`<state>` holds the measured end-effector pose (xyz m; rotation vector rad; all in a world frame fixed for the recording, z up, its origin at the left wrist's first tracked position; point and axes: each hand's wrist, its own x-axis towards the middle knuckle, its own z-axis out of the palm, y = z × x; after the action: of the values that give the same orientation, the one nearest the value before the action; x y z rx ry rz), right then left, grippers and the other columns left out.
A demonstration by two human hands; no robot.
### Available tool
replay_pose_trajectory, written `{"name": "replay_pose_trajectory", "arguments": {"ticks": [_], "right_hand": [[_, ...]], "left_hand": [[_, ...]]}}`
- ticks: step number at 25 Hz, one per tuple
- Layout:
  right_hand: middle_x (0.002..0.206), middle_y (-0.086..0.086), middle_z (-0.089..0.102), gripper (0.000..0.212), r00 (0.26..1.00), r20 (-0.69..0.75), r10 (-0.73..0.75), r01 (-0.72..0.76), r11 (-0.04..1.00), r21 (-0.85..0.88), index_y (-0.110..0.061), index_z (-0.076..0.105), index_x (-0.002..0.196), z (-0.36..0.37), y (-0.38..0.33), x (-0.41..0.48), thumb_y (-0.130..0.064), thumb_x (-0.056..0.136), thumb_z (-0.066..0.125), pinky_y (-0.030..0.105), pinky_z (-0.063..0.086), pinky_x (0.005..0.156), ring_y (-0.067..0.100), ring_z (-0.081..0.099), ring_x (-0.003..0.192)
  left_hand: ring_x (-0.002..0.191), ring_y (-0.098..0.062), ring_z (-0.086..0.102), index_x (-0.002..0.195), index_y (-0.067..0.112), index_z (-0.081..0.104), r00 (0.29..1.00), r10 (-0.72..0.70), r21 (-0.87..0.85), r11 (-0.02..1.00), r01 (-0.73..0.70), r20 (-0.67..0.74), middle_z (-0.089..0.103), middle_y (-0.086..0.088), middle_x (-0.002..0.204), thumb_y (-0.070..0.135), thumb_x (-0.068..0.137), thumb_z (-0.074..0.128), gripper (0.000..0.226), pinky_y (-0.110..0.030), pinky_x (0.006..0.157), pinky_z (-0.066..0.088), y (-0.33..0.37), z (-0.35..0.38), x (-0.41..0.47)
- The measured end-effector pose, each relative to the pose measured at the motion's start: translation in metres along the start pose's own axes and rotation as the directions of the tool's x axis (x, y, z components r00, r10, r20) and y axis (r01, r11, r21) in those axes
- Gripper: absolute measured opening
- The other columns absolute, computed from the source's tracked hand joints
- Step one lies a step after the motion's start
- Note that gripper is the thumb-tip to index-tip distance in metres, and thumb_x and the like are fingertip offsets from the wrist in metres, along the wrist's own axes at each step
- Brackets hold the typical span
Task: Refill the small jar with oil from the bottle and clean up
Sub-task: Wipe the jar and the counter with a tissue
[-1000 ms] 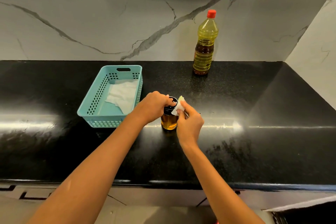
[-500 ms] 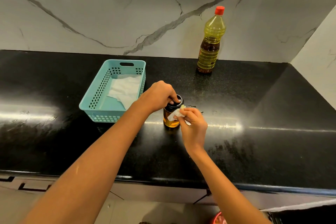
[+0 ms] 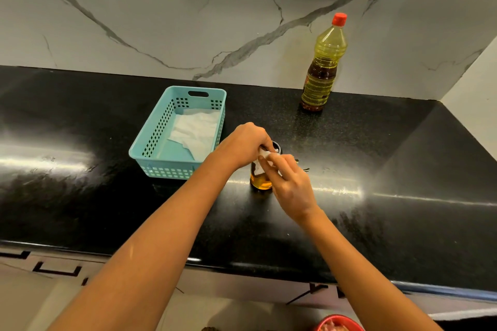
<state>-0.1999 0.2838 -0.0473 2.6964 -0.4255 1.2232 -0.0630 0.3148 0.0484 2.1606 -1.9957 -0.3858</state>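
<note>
Counter: right hand presses tissue against jar.

The tabletop is shiny black stone. The basket is smooth blue plastic with holes, and soft white paper lies inside. The bottle is clear plastic. The jar looks like glass. The wall is smooth marble.

Turquoise perforated basket, black speckled counter, red-capped yellow oil bottle, grey-veined white marble wall
</note>
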Motion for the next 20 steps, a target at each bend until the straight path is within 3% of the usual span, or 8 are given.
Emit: {"name": "replay_pose_trajectory", "arguments": {"ticks": [2,4,5,7,10,12,17,20], "right_hand": [[0.102,0.012,0.061,0.029,0.983,0.155,-0.099,0.103,0.995,-0.017,0.006,0.063,0.11,0.005,-0.002,-0.008,-0.005,0.089,0.046,0.032,0.05,0.062,0.025,0.054,0.079],[0.098,0.016,0.064,0.027,0.882,0.446,-0.152,0.149,0.988,0.042,0.007,0.062,0.111,0.007,-0.001,-0.023,-0.005,0.091,0.047,0.038,0.054,0.066,0.029,0.059,0.078],[0.098,0.018,0.063,0.027,0.833,0.538,-0.128,0.102,0.992,0.078,0.007,0.061,0.111,0.004,-0.001,-0.026,-0.006,0.092,0.047,0.041,0.053,0.068,0.031,0.059,0.079],[0.093,0.019,0.064,0.028,0.853,0.511,-0.111,0.066,0.992,0.105,0.007,0.063,0.106,-0.001,0.002,-0.023,-0.004,0.091,0.043,0.043,0.054,0.07,0.033,0.061,0.079],[0.09,0.017,0.067,0.035,0.945,0.274,-0.179,0.196,0.98,-0.036,0.01,0.064,0.104,-0.004,0.002,-0.004,-0.002,0.095,0.032,0.033,0.054,0.075,0.029,0.064,0.08],[0.094,0.018,0.068,0.03,0.954,0.232,-0.192,0.224,0.968,-0.118,0.01,0.063,0.106,0.002,-0.004,0.002,0.001,0.094,0.038,0.034,0.053,0.078,0.029,0.064,0.083],[0.094,0.009,0.067,0.025,0.882,0.419,-0.215,0.264,0.962,-0.062,0.002,0.069,0.099,0.01,-0.011,-0.021,-0.011,0.078,0.071,0.03,0.054,0.077,0.022,0.064,0.083],[0.091,0.012,0.066,0.018,0.914,0.365,-0.175,0.202,0.979,-0.036,0.003,0.067,0.099,0.01,-0.01,-0.008,-0.006,0.086,0.059,0.035,0.055,0.073,0.025,0.064,0.08]], "left_hand": [[0.102,-0.021,0.061,0.111,0.02,0.067,1.0,-0.008,-0.017,1.0,0.008,0.0,0.067,-0.006,0.113,0.005,0.089,0.054,0.03,-0.033,0.094,0.046,-0.001,0.0,0.001],[0.105,-0.02,0.06,0.113,0.02,0.066,0.999,-0.019,-0.003,1.0,0.019,0.028,0.065,-0.005,0.118,0.005,0.089,0.055,0.031,-0.032,0.095,0.045,0.0,-0.001,0.003],[0.107,-0.021,0.058,0.115,0.02,0.064,0.999,-0.023,0.001,1.0,0.023,0.044,0.063,-0.006,0.12,0.006,0.09,0.054,0.031,-0.034,0.096,0.045,0.0,-0.002,0.004],[0.11,-0.022,0.057,0.116,0.021,0.064,0.999,-0.021,0.002,1.0,0.02,0.044,0.061,-0.006,0.123,0.007,0.09,0.053,0.031,-0.034,0.097,0.044,-0.001,-0.002,0.004],[0.108,-0.021,0.058,0.117,0.022,0.063,0.999,0.005,0.038,0.999,-0.006,0.037,0.062,-0.005,0.122,0.007,0.091,0.052,0.032,-0.032,0.096,0.044,-0.004,-0.002,0.003],[0.107,-0.02,0.058,0.118,0.023,0.062,0.998,0.01,0.061,0.998,-0.014,0.062,0.063,-0.004,0.121,0.008,0.091,0.052,0.033,-0.031,0.095,0.044,-0.005,-0.003,0.003],[0.112,-0.022,0.055,0.121,0.022,0.06,0.994,0.026,0.045,0.999,-0.031,0.107,0.06,-0.005,0.125,0.009,0.091,0.051,0.033,-0.035,0.097,0.044,-0.003,-0.008,0.004],[0.11,-0.02,0.056,0.121,0.022,0.061,0.994,0.027,0.046,0.998,-0.032,0.102,0.061,-0.004,0.124,0.01,0.091,0.051,0.033,-0.034,0.096,0.044,-0.003,-0.008,0.004]]}}
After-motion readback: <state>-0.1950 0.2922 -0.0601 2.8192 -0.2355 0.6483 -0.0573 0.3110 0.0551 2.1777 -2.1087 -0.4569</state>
